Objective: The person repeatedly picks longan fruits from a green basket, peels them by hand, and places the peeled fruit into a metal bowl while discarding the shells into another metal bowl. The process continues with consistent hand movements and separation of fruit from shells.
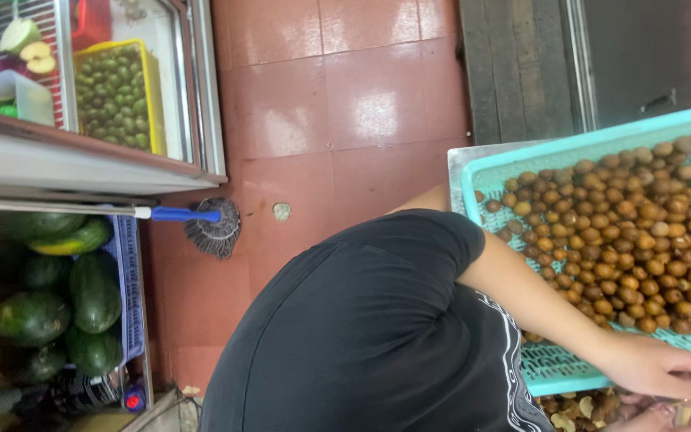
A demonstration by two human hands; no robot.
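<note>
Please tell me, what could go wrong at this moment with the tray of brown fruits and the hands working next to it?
1. The turquoise tray is heaped with small brown fruits; a knock from the forearm lying across it might roll some over the rim.
2. Both hands work at the very edge of the picture, above a pile of peels, so fruit might fall unseen.
3. A mop lies on the tiled floor; someone could trip on it.

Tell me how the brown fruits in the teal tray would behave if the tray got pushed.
The fruits look small and round, so they would probably roll. They are heaped loosely, so the pile would likely shift. The tray has low perforated walls, which would probably keep most of them in.
</note>
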